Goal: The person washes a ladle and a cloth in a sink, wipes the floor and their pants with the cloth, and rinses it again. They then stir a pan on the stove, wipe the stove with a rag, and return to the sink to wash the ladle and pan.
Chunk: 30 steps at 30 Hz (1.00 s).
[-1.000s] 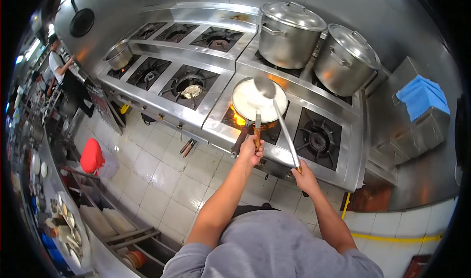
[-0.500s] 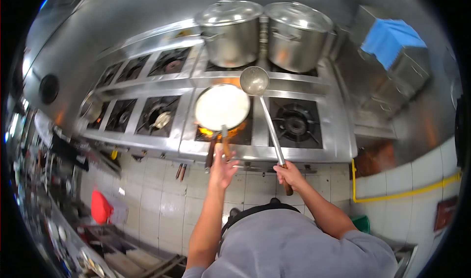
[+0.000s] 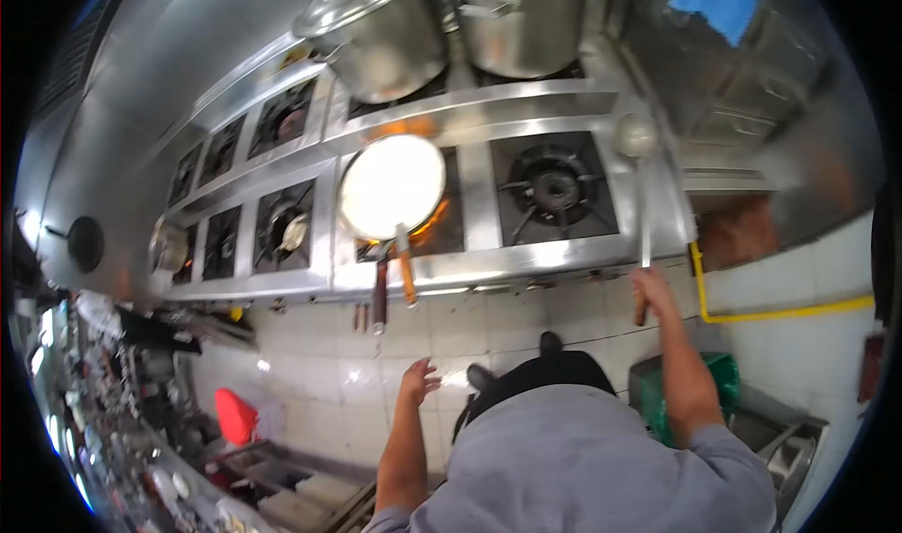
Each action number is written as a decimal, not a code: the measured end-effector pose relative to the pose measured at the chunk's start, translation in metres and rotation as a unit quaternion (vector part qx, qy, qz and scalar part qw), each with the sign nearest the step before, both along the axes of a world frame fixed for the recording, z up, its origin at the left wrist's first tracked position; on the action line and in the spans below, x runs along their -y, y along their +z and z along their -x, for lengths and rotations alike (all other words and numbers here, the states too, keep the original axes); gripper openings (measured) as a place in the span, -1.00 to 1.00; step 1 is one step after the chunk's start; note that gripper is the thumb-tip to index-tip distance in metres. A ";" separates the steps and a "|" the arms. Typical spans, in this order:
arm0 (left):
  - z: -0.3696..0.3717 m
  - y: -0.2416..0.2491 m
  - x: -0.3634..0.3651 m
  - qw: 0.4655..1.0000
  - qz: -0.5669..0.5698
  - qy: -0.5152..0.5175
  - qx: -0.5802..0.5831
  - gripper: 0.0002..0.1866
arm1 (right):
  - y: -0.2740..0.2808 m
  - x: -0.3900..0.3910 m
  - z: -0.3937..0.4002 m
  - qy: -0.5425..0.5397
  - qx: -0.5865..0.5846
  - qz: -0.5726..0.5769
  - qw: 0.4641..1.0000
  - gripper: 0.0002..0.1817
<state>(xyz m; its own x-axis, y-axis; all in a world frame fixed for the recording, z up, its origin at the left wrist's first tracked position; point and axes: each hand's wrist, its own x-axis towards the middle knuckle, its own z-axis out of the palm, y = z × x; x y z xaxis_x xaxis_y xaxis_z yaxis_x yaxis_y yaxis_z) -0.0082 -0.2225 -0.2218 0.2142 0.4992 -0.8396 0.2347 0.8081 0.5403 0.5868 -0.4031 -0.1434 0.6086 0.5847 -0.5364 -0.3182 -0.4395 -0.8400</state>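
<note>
My right hand [image 3: 653, 293] is wrapped round the wooden grip of a long ladle [image 3: 644, 199]. The ladle's bowl is over the steel at the right end of the stove. Below the stove's front edge, my left hand [image 3: 419, 381] is in the air with its fingers apart and nothing in them. A pan [image 3: 381, 298] with a dark handle sits over a lit burner, full of something white [image 3: 393, 185]. A wooden-handled utensil [image 3: 406, 274] rests in it, its far end hidden in the white. Flames show at the pan's lower right.
Two large lidded pots [image 3: 385, 54] stand at the back of the steel stove [image 3: 479, 204]. An unlit burner [image 3: 554, 190] is right of the pan. A yellow pipe [image 3: 789, 310] runs along the right wall. Behind me are a green bin [image 3: 719, 383] and a red object [image 3: 235, 415].
My right hand has carried the ladle right, from beside the pan to the stove's end. My left hand has drawn back from the pan handles. The view has shifted and turned.
</note>
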 end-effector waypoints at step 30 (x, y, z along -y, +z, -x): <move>-0.077 -0.091 -0.188 0.875 0.065 0.398 0.269 -0.64 | 0.044 0.059 0.189 -0.163 0.068 -0.010 0.984 -0.76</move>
